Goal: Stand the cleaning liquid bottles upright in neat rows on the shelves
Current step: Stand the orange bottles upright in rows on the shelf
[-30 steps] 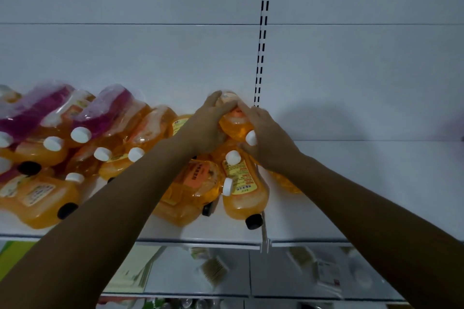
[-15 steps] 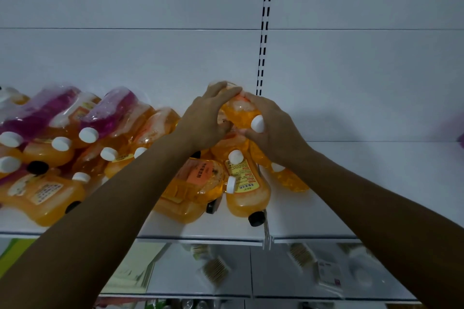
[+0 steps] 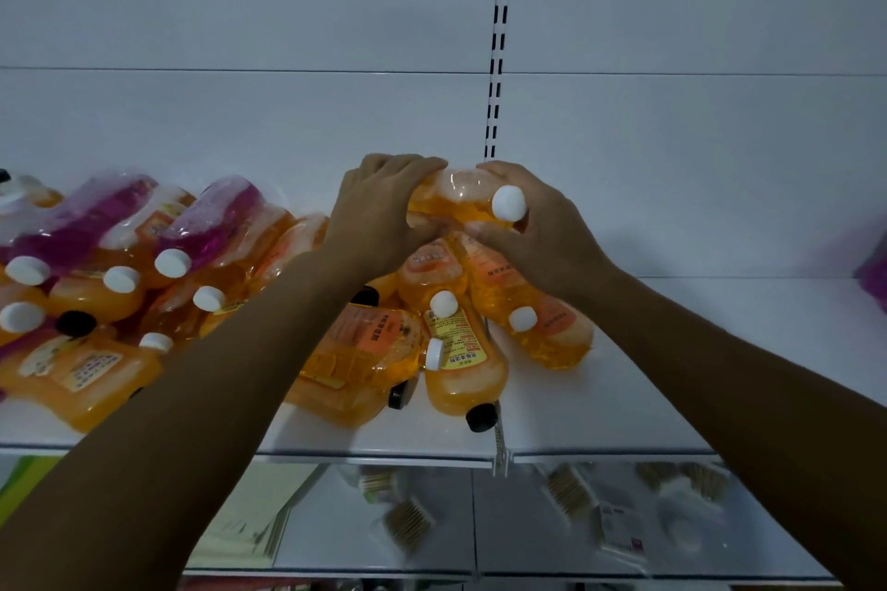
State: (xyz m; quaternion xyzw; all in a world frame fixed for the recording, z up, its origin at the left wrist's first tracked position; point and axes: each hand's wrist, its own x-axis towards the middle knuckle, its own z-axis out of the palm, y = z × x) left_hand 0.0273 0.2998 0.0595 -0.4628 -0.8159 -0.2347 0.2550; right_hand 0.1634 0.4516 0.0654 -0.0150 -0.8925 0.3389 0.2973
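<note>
An orange bottle with a white cap point(image 3: 458, 199) is held above the pile, lying sideways with its cap to the right. My left hand point(image 3: 379, 221) grips its body end and my right hand point(image 3: 542, 235) grips it near the cap. Below them several orange bottles point(image 3: 461, 350) lie tumbled on the white shelf point(image 3: 624, 408), some with black caps. Further left lies a heap of orange and purple bottles point(image 3: 120, 264), none upright.
A slotted upright point(image 3: 497, 62) runs down the white back wall behind my hands. The right half of the shelf point(image 3: 768, 317) is bare, with a purple object point(image 3: 873, 269) at the far right edge. A lower shelf point(image 3: 432, 518) holds brushes and packets.
Both hands have lifted the orange bottle up off the pile and turned it, so its white cap now points right.
</note>
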